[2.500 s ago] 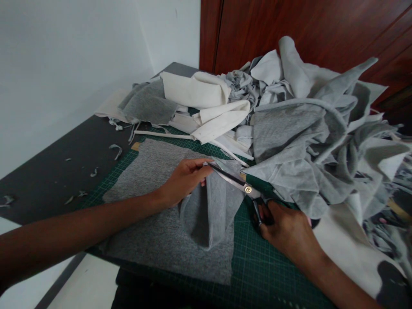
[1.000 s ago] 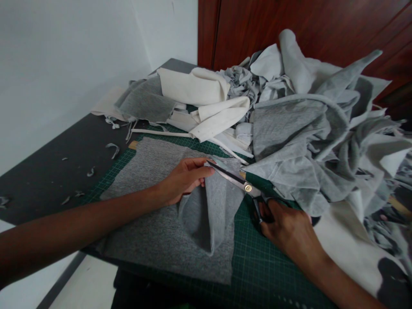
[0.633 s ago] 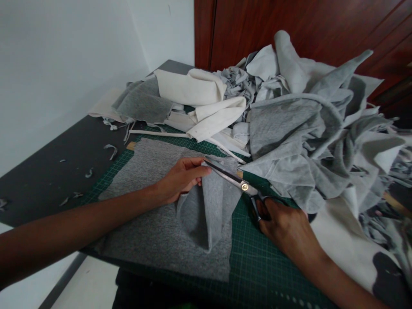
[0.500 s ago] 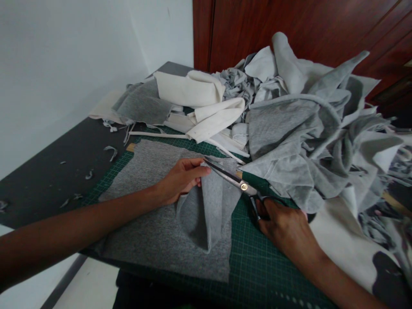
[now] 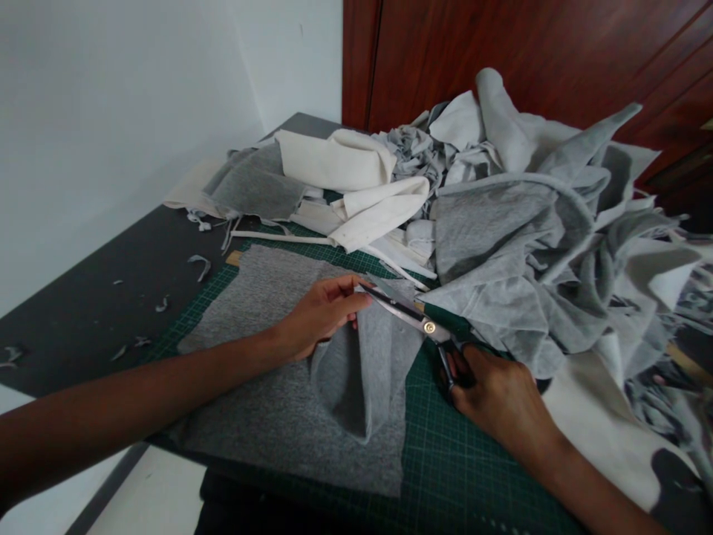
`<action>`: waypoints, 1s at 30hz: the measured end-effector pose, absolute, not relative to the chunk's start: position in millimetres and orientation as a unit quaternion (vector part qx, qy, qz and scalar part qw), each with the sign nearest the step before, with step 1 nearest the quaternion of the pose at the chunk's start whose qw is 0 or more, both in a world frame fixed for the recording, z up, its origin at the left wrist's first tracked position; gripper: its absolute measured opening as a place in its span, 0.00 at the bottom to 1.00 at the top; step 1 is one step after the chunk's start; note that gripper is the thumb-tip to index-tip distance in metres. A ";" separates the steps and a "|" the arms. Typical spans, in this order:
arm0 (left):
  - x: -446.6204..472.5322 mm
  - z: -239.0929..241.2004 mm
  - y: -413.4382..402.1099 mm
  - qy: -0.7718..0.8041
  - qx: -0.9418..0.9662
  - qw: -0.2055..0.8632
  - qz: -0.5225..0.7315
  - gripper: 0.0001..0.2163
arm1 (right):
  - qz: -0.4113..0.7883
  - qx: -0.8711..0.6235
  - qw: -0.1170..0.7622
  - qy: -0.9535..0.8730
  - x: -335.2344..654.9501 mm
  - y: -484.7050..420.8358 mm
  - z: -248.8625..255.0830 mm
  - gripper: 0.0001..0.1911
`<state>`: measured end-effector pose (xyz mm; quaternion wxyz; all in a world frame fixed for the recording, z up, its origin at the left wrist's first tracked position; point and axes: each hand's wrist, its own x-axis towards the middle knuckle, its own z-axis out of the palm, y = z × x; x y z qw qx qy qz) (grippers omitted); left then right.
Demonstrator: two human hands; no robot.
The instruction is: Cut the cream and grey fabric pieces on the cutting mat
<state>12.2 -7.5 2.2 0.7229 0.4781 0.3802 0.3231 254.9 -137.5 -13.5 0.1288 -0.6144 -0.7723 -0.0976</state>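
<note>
My left hand (image 5: 328,312) pinches the upper edge of a folded grey fabric piece (image 5: 373,371) between thumb and fingers. Its fold hangs in a loop above a larger grey knit sheet (image 5: 250,416) lying flat. In my right hand (image 5: 495,390) are the black handles of a pair of scissors (image 5: 428,327), fingers wrapped through the loops. The blades point left and reach the fabric edge right beside my left thumb. Exactly how far the blades are parted is hard to make out at the tips.
Under the cloth lies a green cutting mat (image 5: 445,446) on a dark table (image 5: 100,312). Cream fabric pieces (image 5: 334,160) lie behind, and a large heap of grey fabric (image 5: 501,223) rises at the right. Small scraps (image 5: 200,266) dot the table's left side. A white wall (image 5: 139,89) borders the left.
The whole view has shifted slightly, moving the scene a little right and down. Both hands keep their holds, with the scissors still at the fabric edge.
</note>
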 end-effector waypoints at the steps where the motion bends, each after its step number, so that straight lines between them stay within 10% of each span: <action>1: 12.0 1.8 -7.4 0.372 0.477 0.727 0.325 0.06 | -0.095 -0.616 0.128 -0.772 255.2 -137.7 -13.5 0.03; 30: 5.6 -6.7 -3.3 0.338 0.480 0.761 0.275 0.07 | -0.090 -0.620 0.136 -0.768 255.0 -139.8 -15.1 0.02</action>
